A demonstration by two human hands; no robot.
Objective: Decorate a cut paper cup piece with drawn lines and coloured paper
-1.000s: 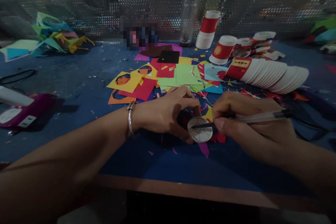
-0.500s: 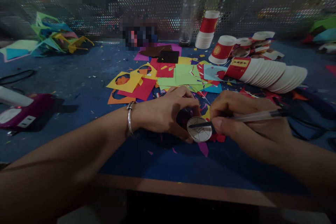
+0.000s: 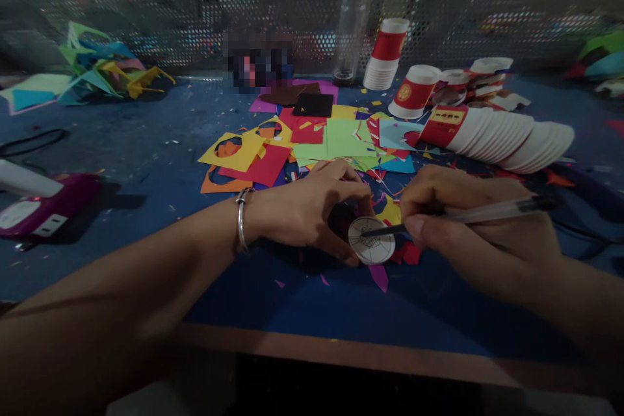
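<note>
In the head view, my left hand [image 3: 316,205], with a silver bangle at its wrist, curls its thumb and fingers round a small white round piece [image 3: 377,252]. Dark lines cross its face, with a grid in the middle; whether it is a flat disc or a cup's base I cannot tell. My right hand [image 3: 468,234] pinches a pen [image 3: 487,211] with a clear barrel and dark tip. That tip lies over the upper left of the round face. Just below the piece is a purple paper scrap [image 3: 379,278], and red scraps [image 3: 409,253] lie to its right.
Beyond my hands lie coloured paper sheets [image 3: 348,138] and cut-outs. Stacked paper cups [image 3: 497,136] lie at the right, with a glass bottle [image 3: 351,39] behind. A purple device [image 3: 53,205] sits at the left. The table's front edge [image 3: 341,352] runs close below.
My right hand has shifted slightly right, drawing the pen tip from the round piece's left rim inward. My left hand and the piece stay nearly still.
</note>
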